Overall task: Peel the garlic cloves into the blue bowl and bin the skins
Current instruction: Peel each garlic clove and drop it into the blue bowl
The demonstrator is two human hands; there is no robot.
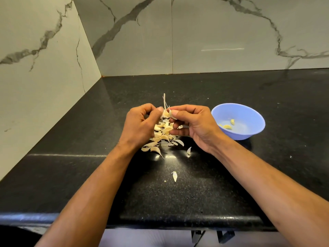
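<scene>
Setting: black speckled counter [204, 184] ran into a corner of grey-veined marble wall [204, 32].
Grip: you had your left hand [140, 125] and right hand [194, 125] raised together over the counter, both with fingers curled, pinching one clove [166, 114] between thumb tips.
Skin: a thin strip of peel [164, 101] stood up from the grip, partly torn free; how much still clung to the clove could not be told.
Unpeeled cloves: the pile [162, 134] lay directly under the grip and toward you, part hidden by your left hand.
Blue bowl [249, 111]: it sat to the right of the grip, just beyond your right hand, with a few peeled cloves [227, 126] inside.
Bin: none was in view.
Step, as judged: you were stripping the skin, and most of the pile looked still undone.
Doing it well: you would have done best to hold the clove steady with the left thumb and draw the strip along its length with the right, so it came off in one piece rather than shredding.
Loose skins: one scrap [189, 150] lay below the grip to the right, another [174, 176] nearer you.
In the way: nothing stood between the grip and the bowl; dropped skin falling into the pile below could mix with the cloves and slow the binning.
</scene>
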